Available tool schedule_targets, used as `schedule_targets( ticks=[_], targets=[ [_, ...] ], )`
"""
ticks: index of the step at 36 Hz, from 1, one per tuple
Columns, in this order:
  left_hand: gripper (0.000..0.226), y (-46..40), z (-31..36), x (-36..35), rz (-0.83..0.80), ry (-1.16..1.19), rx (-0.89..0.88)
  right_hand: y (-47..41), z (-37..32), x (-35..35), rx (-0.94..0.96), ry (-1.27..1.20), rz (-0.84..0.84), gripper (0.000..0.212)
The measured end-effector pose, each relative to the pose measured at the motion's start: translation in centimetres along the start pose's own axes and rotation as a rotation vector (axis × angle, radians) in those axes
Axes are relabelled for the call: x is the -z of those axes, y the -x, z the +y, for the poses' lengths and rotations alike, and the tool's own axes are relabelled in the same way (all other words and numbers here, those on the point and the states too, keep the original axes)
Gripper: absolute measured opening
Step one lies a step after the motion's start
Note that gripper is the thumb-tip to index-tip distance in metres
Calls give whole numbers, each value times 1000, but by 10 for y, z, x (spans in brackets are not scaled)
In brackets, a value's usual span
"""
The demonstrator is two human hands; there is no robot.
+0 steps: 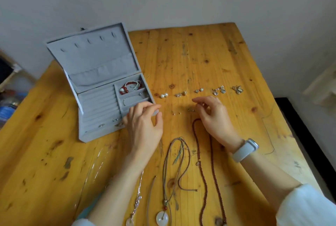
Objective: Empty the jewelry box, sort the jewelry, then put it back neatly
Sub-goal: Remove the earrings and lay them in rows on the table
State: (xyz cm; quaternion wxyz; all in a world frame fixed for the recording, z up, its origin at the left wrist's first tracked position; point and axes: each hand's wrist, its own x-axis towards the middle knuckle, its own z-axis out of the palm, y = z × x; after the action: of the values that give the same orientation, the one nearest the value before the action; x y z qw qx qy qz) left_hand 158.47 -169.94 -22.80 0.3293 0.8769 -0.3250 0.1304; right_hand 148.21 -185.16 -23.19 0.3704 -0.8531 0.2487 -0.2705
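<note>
The grey jewelry box [94, 65] stands open at the table's left, lid raised. It holds a red bead bracelet [130, 86], a silver chain bracelet [132, 98] and a few rings [109, 123]. My left hand [143, 127] curls over the box's near right corner, fingers and thumb round it. My right hand [214, 118] hovers with loosely curled fingers over a small metal piece [191, 110] and tiny studs [176, 113]; nothing shows in it. Behind lies a row of earring pairs, from pearl studs [164, 95] to flower earrings [237, 89].
Near me on the wooden table [236, 52] lie a brown braided cord necklace [205, 171], a grey cord with a white ring pendant [162, 217] and a silver chain necklace [135, 205]. A wall rises behind the table. Clutter sits off the left edge.
</note>
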Motion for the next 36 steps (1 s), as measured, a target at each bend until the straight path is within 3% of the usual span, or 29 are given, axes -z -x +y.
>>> schedule_targets(
  ticks=[8,12,16,23,29,36],
  targets=[
    [24,5,-76,53,21,-134,226,-4,-38,-46,188,112,-128,22],
    [23,-2,-99,72,-63,-125,274,-9,-59,-74,344,263,-231,42],
    [23,-13,-106,84,-251,-111,201,-11,-61,-100,438,380,-361,50],
    [34,-28,-116,97,-514,-207,-3,-10,-57,-103,451,456,-423,50],
    [25,-36,-112,102,-530,-270,-110,-11,-57,-103,476,489,-421,55],
    [8,-52,-108,96,-585,-225,-27,-9,-56,-107,523,554,-331,57]
  ],
)
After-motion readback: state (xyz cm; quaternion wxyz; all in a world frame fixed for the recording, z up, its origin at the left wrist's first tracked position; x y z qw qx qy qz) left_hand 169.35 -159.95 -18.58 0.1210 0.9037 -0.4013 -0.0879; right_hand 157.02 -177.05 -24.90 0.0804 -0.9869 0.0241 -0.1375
